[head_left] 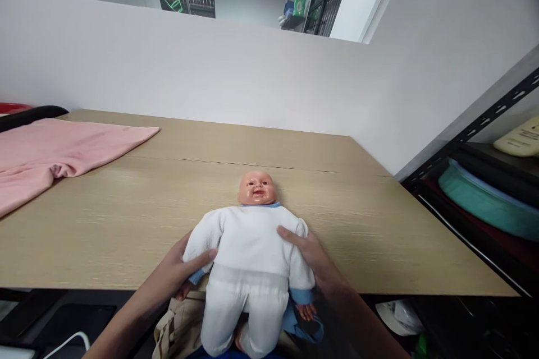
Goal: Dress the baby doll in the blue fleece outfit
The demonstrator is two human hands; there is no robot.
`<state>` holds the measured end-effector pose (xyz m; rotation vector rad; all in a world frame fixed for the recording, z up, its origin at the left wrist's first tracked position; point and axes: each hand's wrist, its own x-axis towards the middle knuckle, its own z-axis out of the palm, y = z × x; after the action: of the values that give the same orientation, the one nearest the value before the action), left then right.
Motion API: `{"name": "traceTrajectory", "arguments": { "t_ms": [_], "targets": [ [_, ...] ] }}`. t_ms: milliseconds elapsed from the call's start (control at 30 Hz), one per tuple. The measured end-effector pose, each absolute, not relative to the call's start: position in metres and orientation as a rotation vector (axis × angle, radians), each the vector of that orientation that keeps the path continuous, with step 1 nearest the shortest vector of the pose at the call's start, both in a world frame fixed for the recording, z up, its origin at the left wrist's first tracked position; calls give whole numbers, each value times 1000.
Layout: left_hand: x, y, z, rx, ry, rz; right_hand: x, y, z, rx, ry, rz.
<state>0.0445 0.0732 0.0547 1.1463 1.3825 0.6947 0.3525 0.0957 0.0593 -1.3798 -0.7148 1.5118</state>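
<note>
A baby doll (252, 241) in a white top with blue cuffs and white trousers lies face up, its head and upper body over the table's front edge and its legs hanging toward me. My left hand (185, 263) is wrapped round the doll's sleeve on the left, thumb on top. On the other side my right hand (309, 249) grips the doll by the upper arm and chest, thumb on the white top. The fingers of both hands are hidden under the doll.
A pink cloth (63, 151) is spread on the wooden table (337, 207) at the left. At the right stands a dark shelf rack (463, 134) with a teal item (484, 202) and a cream bottle (522, 137). A white wall (210, 73) rises behind the table.
</note>
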Motion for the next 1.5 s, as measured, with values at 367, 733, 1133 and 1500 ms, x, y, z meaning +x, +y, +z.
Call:
{"name": "traceTrajectory", "arguments": {
  "t_ms": [367, 733, 1133, 1500],
  "targets": [
    [51, 155, 60, 1236, 1369, 728, 355, 174, 59, -1419, -766, 1447],
    [59, 256, 71, 1150, 1419, 804, 358, 285, 52, -1485, -898, 1408],
    [51, 300, 71, 1307, 1692, 699, 387, 338, 49, -1643, -1234, 941],
    [18, 208, 38, 2134, 2033, 592, 423, 217, 34, -1647, -2013, 66]
  ]
}}
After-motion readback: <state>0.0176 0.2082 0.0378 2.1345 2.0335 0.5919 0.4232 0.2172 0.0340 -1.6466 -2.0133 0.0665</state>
